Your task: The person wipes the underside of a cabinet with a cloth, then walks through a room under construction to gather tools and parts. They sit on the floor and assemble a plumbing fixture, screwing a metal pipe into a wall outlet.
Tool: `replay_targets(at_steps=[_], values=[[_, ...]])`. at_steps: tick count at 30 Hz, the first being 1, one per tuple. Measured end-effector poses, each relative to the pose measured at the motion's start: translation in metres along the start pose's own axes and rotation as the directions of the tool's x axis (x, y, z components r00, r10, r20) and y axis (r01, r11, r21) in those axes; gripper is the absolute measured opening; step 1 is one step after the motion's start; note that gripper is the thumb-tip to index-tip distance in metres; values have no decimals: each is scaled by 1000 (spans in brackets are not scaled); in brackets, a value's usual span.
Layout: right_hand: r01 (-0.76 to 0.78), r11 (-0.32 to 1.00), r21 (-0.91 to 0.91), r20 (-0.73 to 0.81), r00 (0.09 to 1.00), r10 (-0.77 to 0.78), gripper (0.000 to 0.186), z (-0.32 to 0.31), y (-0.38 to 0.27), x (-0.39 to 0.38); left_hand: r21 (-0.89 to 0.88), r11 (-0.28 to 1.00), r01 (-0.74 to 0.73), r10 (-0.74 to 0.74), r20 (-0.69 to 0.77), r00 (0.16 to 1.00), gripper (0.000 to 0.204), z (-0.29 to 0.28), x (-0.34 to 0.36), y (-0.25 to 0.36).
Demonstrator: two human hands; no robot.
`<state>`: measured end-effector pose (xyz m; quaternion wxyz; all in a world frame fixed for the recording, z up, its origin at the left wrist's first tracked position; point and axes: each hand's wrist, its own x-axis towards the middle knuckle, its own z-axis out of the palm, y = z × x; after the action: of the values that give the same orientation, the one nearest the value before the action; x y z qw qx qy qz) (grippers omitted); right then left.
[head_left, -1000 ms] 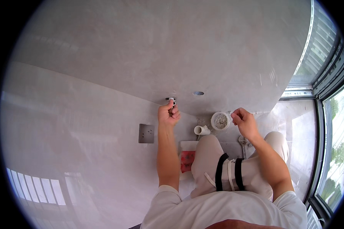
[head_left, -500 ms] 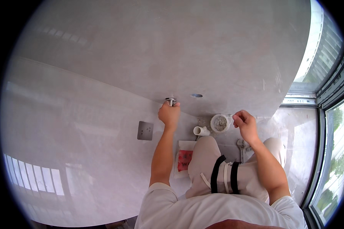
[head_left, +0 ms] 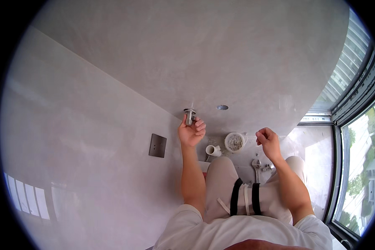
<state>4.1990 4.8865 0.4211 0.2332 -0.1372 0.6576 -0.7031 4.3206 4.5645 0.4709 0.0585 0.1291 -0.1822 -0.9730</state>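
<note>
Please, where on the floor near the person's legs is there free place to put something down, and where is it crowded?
Free: the bright floor between the right knee and the window frame. Crowded: between the knees, where the white pipe piece, round tub and wrench lie.

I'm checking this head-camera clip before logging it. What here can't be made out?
- Head view: lower part of the small metal bolt-like fitting at the grey plaster wall, covered by the left hand.
- Whether the closed right hand holds anything: its curled fingers hide it.
- Contents of the round white tub: too small.
- Metal wrench: handle end hidden by the leg.
</note>
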Motion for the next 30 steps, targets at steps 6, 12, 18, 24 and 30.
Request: replay_targets(at_steps=[6, 12, 18, 24, 30], values=[[-16, 995, -97, -42, 999, 12, 18, 5, 13, 7, -324, 945, 56, 51, 315, 948, 48, -18, 30, -14], [-10, 988, -151, -53, 999, 2, 19, 9, 23, 7, -307, 951, 28, -1, 86, 996, 47, -6, 23, -5], [6, 992, -124, -59, 998, -14, 18, 7, 27, 10, 25, 1000, -8, 13, -208, 978, 44, -2, 12, 19], [-7, 996, -90, -54, 999, 2, 16, 6, 14, 1, 427, 904, -9, 229, -466, 855, 28, 10, 8, 33], [31, 999, -27, -73, 997, -33, 18, -4, 10, -2, 709, 702, -73, 579, -507, 638, 13, 27, 13, 31]])
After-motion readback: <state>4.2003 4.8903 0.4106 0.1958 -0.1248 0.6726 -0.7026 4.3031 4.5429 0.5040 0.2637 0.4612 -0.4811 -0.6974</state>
